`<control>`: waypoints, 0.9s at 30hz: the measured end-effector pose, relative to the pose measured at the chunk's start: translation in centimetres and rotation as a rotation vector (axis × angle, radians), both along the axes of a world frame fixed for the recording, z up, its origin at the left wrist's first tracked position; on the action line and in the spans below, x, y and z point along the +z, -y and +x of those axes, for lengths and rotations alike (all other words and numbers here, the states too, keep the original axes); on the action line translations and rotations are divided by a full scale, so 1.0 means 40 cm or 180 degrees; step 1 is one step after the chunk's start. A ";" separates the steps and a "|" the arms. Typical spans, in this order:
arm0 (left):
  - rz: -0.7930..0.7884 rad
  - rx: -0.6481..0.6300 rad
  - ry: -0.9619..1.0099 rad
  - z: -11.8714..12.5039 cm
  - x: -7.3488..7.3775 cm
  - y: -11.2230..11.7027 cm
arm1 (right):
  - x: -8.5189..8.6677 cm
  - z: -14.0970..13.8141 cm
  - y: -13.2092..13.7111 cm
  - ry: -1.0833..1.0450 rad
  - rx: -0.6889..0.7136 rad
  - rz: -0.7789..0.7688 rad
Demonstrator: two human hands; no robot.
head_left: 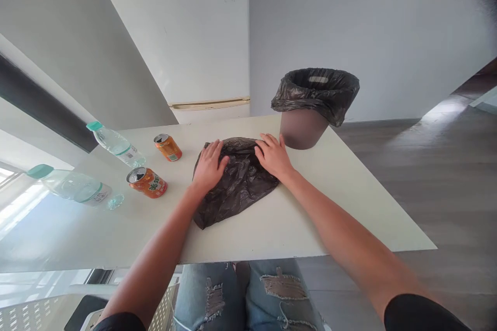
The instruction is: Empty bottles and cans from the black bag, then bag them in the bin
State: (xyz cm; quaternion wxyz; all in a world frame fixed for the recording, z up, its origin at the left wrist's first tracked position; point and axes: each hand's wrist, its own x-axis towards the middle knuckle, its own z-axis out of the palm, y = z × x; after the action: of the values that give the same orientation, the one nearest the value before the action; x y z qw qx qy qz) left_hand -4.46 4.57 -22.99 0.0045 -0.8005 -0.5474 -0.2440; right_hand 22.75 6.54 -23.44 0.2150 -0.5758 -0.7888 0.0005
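Observation:
A crumpled black plastic bag (236, 183) lies flat in the middle of the white table (318, 207). My left hand (208, 165) rests on the bag's upper left part with its fingers stretched out. On the bag's upper right edge my right hand (273, 155) presses down, fingers spread. Neither hand grips anything. Just behind my right hand stands a small brown bin (303, 126) lined with a black bag.
Left of the bag are two orange drink cans (146, 182) (168, 147) and two clear water bottles with teal caps (116, 145) (75, 186). A white refrigerator (202, 62) stands behind the table. Grey floor lies to the right.

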 end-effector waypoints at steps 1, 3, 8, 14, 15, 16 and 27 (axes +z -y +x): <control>-0.0210 -0.0005 -0.0201 0.013 -0.014 0.002 | -0.003 -0.001 -0.001 0.0060 0.0085 -0.0115; -0.0589 0.0057 -0.0592 0.027 -0.039 0.002 | -0.013 -0.002 -0.005 0.0220 0.0197 -0.0588; -0.0885 0.0225 -0.0902 0.005 -0.048 -0.001 | -0.017 0.004 -0.008 0.0210 0.0147 -0.0808; -0.0379 0.0319 -0.0599 -0.024 -0.034 -0.010 | -0.020 0.020 -0.021 0.0340 -0.0042 -0.0976; -0.0427 0.0312 -0.0607 -0.026 -0.040 -0.013 | -0.024 0.023 -0.024 0.0384 -0.0033 -0.1114; -0.0517 0.0304 -0.0636 -0.028 -0.047 -0.016 | -0.028 0.025 -0.026 0.0417 -0.0028 -0.1189; -0.0555 0.0122 -0.0422 -0.054 -0.061 -0.036 | -0.024 0.027 -0.028 0.0418 -0.0052 -0.1256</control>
State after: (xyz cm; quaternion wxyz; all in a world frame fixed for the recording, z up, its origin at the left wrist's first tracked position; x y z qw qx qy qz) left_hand -6.61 6.00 -25.41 -0.0243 -0.8016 -0.5802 -0.1418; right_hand 23.81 7.65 -24.42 0.0461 -0.6120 -0.7810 0.1157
